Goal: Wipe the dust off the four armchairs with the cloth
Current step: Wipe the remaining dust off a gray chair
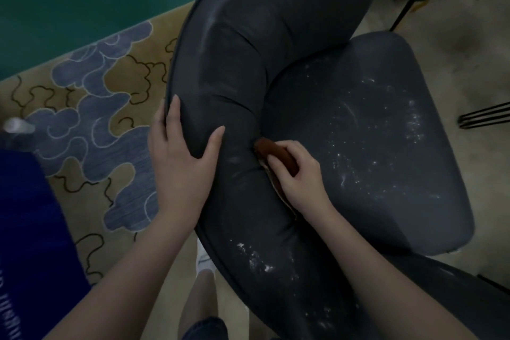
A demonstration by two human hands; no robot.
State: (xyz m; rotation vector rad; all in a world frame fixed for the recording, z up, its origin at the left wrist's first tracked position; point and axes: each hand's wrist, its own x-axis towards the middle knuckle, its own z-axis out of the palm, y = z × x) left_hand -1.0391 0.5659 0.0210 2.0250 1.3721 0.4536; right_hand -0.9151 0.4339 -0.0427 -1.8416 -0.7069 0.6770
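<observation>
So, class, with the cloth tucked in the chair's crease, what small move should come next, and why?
Probably sweep the cloth with the right hand outward across the seat, where white dust speckles it, while the left hand steadies the backrest.

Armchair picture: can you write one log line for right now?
left hand: flat on armchair back | right hand: grips cloth at seat crease | dust: specks on seat, wiping unfinished

Armchair [276,229] before me, rug [91,107] left of it.
My left hand [185,152] on its backrest [234,63]; cloth [276,153] under my right hand [298,171], at the seat [372,146] edge.
</observation>
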